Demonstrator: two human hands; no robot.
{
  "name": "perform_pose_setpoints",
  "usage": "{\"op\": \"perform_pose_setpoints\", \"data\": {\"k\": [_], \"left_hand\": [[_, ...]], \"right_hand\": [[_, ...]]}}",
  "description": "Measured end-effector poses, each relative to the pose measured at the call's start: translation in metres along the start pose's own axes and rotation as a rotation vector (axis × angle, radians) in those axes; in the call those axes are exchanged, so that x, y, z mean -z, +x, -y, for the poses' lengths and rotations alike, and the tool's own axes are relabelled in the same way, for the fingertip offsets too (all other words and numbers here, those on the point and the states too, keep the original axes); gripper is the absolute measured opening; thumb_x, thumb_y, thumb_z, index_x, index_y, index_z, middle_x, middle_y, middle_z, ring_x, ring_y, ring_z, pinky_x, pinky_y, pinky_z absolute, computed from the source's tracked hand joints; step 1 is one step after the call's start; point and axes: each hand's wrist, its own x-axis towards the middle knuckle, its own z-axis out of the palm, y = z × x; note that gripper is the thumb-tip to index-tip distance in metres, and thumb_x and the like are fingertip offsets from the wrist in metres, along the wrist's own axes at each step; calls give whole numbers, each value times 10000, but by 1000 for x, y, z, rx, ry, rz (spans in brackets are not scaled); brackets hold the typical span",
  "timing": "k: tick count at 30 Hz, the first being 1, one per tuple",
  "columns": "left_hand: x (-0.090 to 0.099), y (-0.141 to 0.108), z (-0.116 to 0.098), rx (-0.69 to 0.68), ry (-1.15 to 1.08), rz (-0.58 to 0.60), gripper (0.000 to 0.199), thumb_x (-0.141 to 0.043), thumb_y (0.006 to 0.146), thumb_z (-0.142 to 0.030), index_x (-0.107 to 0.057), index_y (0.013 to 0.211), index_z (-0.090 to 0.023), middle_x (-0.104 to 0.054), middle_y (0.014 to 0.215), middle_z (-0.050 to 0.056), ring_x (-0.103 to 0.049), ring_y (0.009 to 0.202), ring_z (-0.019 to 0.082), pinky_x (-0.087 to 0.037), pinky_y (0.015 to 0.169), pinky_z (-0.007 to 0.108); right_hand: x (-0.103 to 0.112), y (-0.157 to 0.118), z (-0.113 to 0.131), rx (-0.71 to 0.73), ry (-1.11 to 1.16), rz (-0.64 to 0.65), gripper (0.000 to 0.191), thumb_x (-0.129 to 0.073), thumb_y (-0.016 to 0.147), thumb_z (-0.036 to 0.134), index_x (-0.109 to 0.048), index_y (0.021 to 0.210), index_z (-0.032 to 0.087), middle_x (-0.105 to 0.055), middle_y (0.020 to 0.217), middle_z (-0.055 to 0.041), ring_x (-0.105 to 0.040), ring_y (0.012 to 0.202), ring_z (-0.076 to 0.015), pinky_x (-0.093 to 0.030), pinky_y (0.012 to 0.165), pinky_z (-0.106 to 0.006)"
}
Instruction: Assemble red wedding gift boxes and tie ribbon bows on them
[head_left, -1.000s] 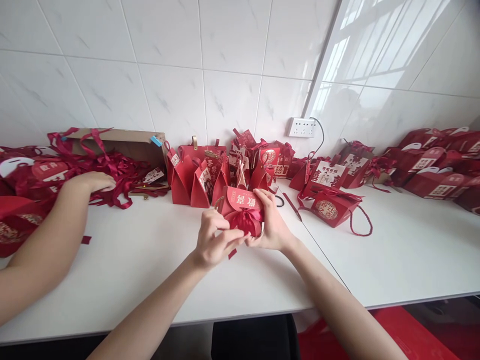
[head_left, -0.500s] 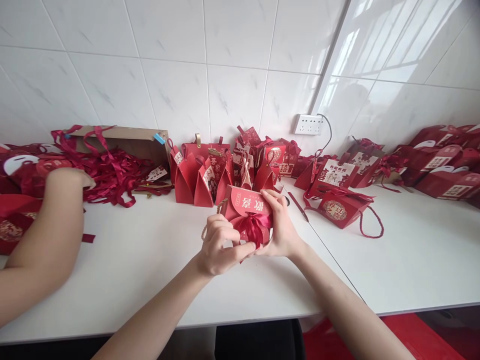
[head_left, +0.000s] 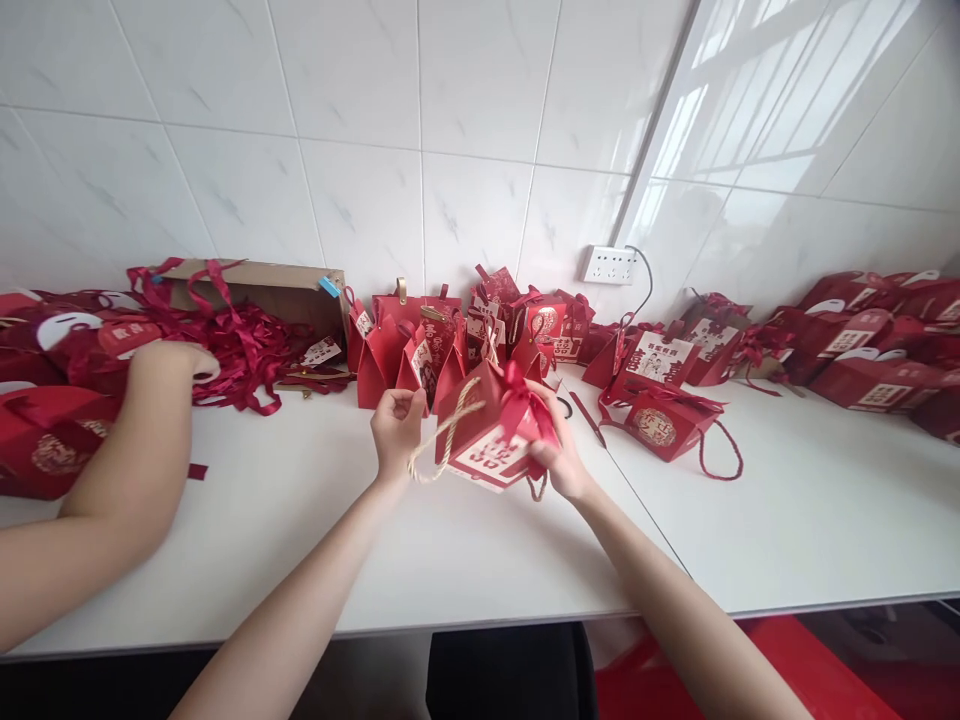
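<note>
In from the worktop's [head_left: 247, 540] front edge, the right hand [head_left: 562, 450] grips a tilted box [head_left: 487, 440], seemingly for checking; levelling it would call for the left hand [head_left: 396, 430], fingertips pressed together nearby.

Below white trunking [head_left: 670, 120] on the grey-veined tile wall [head_left: 360, 90], a multi-socket power outlet [head_left: 609, 265] trails a black cable [head_left: 649, 290], while leftward stands a cardboard box [head_left: 277, 275], a blue piece [head_left: 329, 287] at its corner.

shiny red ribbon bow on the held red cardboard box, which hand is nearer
Right hand, at the right edge of the bow; the left hand is apart, left of the box.
</note>
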Motion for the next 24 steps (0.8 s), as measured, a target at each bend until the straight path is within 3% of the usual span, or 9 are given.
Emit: {"op": "perform_pose_setpoints", "data": {"k": [2,4,9,12,15,17,19,22,24], "left_hand": [[0,3,8,42,-10,33,222,-616,730,-375,-535,680,-174,-560,604,-17,-531,576,121,-426,564,227],[0,0,11,33,-20,78,220,-628,716,-371,-538,660,-179,-572,600,-16,-533,576,127,-421,552,227],[-2,-9,7,5,-41,138,184,-674,661,-311,-552,619,-180,-574,571,-20,-513,546,124,-396,508,217],[0,0,5,-21,-72,42,212,-639,688,-347,-526,626,-180,-529,524,-31,-487,498,116,-381,484,220],[12,20,2,-86,-124,-188,177,-539,738,-336,-475,665,-188,-464,502,-52,-453,482,105,-376,500,223],[26,33,-4,-150,-163,-327,126,-470,733,-275,-442,643,-190,-446,507,-50,-436,487,101,-374,519,229],[41,41,-14,-221,-206,-427,90,-431,689,-221,-419,604,-192,-438,507,-45,-419,484,100,-364,525,239],[59,38,-33,-350,-270,-536,71,-425,632,-190,-410,563,-199,-422,483,-45,-403,465,106,-343,523,254],[66,25,-45,-559,-280,-507,93,-469,638,-184,-434,555,-207,-440,482,-40,-414,458,122,-345,514,274]], "right_hand": [[-10,-7,5,-318,378,-67,531,-506,691,649,-529,991,211,-656,899,-60,-638,874,-267,-538,744,-414],[-20,-18,10,-522,645,-56,448,-452,750,635,-553,867,215,-670,775,-43,-655,817,-249,-550,666,-377],[-31,-40,19,-632,765,137,463,-426,777,632,-575,841,199,-680,787,-70,-651,871,-249,-556,672,-385],[-29,-37,21,-514,549,-16,535,-362,790,680,-564,903,198,-667,854,-84,-630,938,-267,-549,728,-419],[-31,-20,21,-177,39,-152,538,-566,710,631,-527,1043,210,-595,1070,-100,-557,1070,-281,-513,845,-452],[-40,-4,17,68,-332,-101,653,-729,593,534,-509,1115,208,-476,1227,-134,-451,1193,-306,-455,943,-482],[-56,12,10,206,-552,-8,716,-774,554,489,-504,1147,191,-407,1267,-160,-376,1249,-316,-400,1007,-496],[-90,35,-10,208,-577,62,724,-767,604,447,-454,1196,171,-436,1213,-147,-397,1237,-280,-395,1025,-453],[-113,45,-27,165,-572,186,770,-769,621,434,-411,1247,161,-403,1277,-159,-393,1261,-277,-396,1022,-436]]}}
